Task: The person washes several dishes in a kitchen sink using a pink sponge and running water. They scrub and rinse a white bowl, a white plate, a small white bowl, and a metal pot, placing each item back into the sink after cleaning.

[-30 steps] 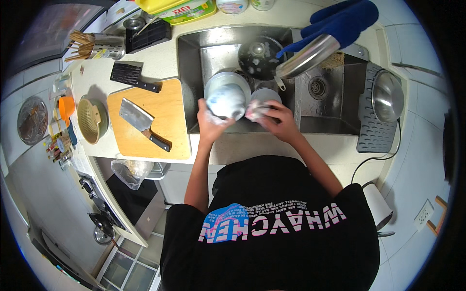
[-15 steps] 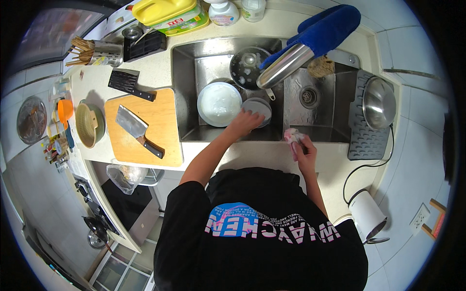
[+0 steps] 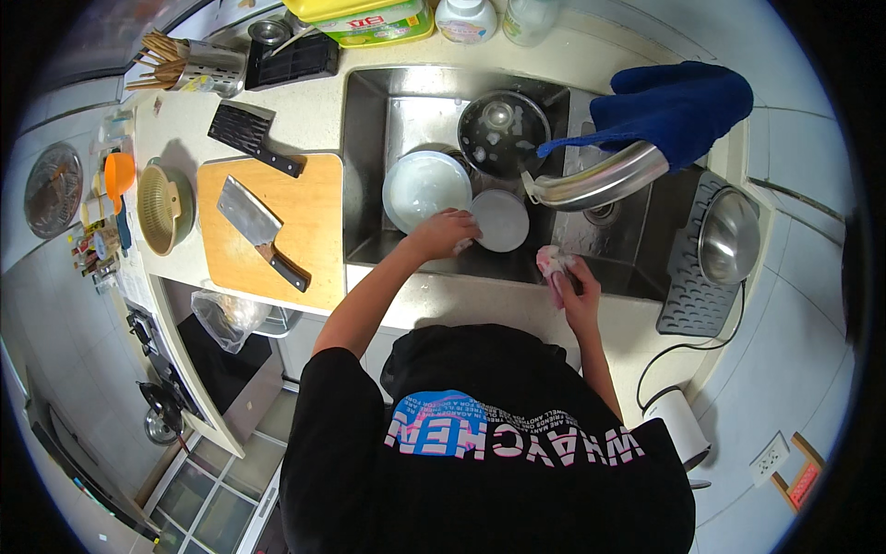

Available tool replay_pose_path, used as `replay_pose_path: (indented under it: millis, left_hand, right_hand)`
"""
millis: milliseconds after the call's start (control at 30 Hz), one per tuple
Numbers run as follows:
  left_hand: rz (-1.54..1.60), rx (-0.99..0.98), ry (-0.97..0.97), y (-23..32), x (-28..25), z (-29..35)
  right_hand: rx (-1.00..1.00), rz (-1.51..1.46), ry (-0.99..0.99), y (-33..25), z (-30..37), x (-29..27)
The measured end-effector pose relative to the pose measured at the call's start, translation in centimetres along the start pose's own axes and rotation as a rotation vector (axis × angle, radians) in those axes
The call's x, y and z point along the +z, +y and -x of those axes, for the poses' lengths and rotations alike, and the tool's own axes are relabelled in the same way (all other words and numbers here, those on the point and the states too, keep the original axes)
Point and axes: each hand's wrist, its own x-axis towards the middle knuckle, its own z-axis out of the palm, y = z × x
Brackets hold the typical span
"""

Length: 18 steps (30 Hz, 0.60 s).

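At the left basin, my left hand [image 3: 445, 234] reaches over the near rim of a white bowl [image 3: 426, 189] that has soapy liquid in it. The fingers of that hand stretch to the right, with some foam at the tips; I see nothing held in them. Beside it sits a smaller, pale round dish [image 3: 501, 222]. My right hand [image 3: 580, 294] is closed around a pink, foam-covered cloth or sponge [image 3: 553, 264] at the sink's front edge. Behind the bowls lies a dark round lid with a central knob [image 3: 503, 131], spotted with suds.
A metal faucet [image 3: 600, 187] draped with a blue cloth [image 3: 678, 109] hangs over the sink [image 3: 362, 129]. To the left, a cleaver [image 3: 258, 229] rests on a wooden cutting board [image 3: 318, 212], with a second dark cleaver [image 3: 242, 134] behind. A metal bowl [image 3: 729, 235] stands on a grey mat [image 3: 688, 291].
My left hand has moved left off the small dish to the white bowl's near rim. The right hand still holds the pink item. The whole view has shifted somewhat.
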Motion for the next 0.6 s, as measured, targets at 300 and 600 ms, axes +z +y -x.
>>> replay_pose_path:
  millis: [300, 600]
  left_hand:
    - [-0.258, 0.022, -0.349, -0.8, 5.1, -1.8]
    - [-0.364, 0.079, -0.12, -0.3, 6.2, -1.4]
  right_hand:
    - [0.01, 0.056, -0.002, -0.3, -0.6, 0.9]
    - [0.013, 0.028, -0.012, 0.5, -0.5, 1.4]
